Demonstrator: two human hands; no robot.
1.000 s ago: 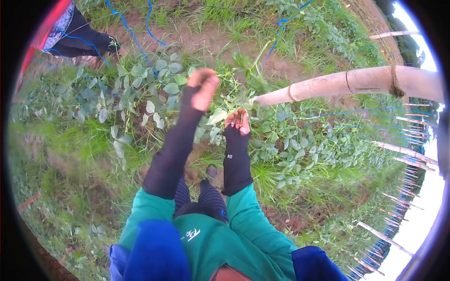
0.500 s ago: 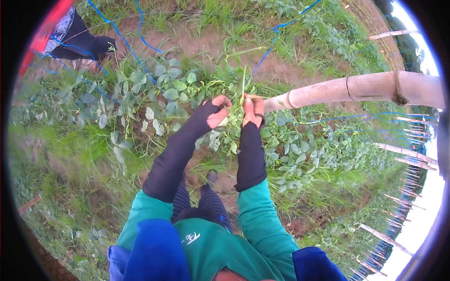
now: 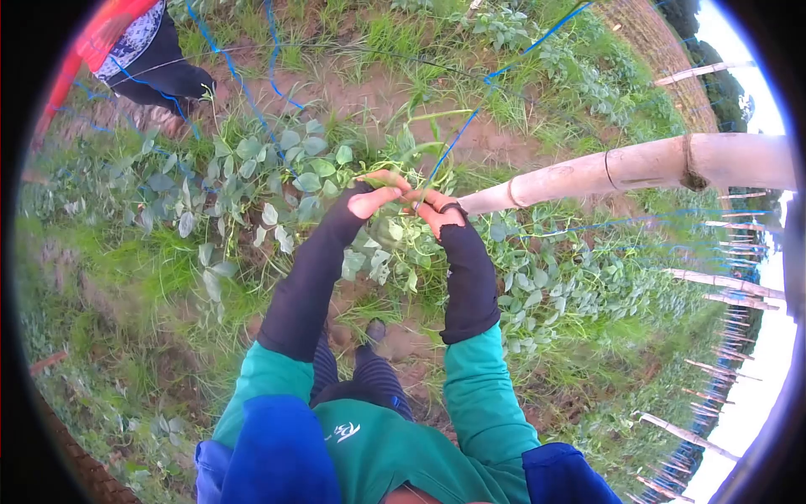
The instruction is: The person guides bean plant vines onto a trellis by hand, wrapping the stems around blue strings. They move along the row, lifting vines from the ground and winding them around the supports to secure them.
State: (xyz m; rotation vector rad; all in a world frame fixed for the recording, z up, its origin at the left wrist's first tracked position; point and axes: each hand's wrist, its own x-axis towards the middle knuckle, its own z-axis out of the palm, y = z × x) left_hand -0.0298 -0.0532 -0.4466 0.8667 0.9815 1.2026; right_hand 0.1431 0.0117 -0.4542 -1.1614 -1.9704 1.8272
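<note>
Both hands meet in front of me over the leafy plants (image 3: 315, 164), close to the near end of a thick bamboo pole (image 3: 579, 176). My left hand (image 3: 379, 193) has its thumb and fingers pressed together on a green vine. Touching it, my right hand (image 3: 435, 210) pinches the same green vine (image 3: 432, 151), whose thin stems rise past the fingers. A blue string (image 3: 457, 139) runs down to my right hand's fingertips. Dark sleeves cover both wrists, and fingers partly hide the stems.
At the top left stands another person, with a dark-clothed leg (image 3: 164, 71) and red clothing. More blue strings (image 3: 239, 80) and a thin dark wire cross above the row. Rows of bamboo stakes (image 3: 726, 281) line the right side. Grass and soil lie around my feet.
My hands have come together, the left moving slightly right and the right moving left. The vine's upper part has tilted. The other person and the strings appear shifted slightly right.
</note>
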